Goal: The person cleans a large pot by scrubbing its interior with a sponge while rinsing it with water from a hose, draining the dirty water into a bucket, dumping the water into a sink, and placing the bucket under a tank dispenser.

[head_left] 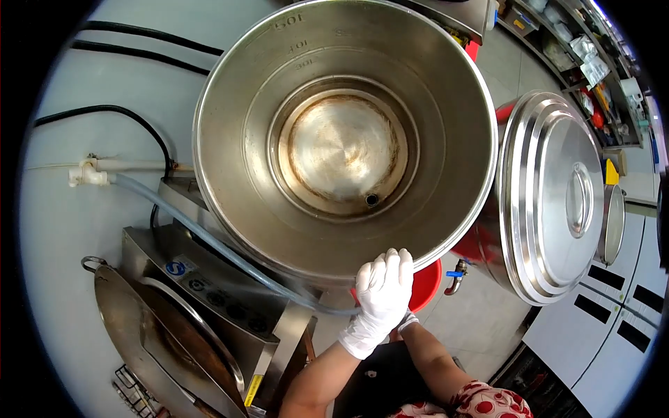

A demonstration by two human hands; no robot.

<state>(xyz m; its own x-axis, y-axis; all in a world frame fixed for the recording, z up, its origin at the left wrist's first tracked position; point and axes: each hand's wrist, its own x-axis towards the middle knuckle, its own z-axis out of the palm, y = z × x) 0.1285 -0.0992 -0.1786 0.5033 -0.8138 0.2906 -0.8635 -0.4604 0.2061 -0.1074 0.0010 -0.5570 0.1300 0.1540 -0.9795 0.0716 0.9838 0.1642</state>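
Note:
A large steel pot (341, 237) with litre marks inside fills the upper middle, its mouth facing me. Brown stains ring its bottom, which has a small round hole. My left hand (383, 289), in a white glove, has its fingers hooked over the pot's near rim. Below and to the right, my right hand (408, 320), also gloved, is mostly hidden behind the left one; its fingers do not show. A grey hose (230, 252) runs from a white pipe fitting (89, 174) to behind my left wrist. Part of a red bucket (426, 284) shows under the rim.
A lidded steel pot (557, 202) stands at the right, near a tap with a blue handle (456, 274). At lower left are a steel stove (209, 285) and a large wok (125, 313). Shelves (564, 76) line the upper right; white cabinets (585, 327) stand lower right.

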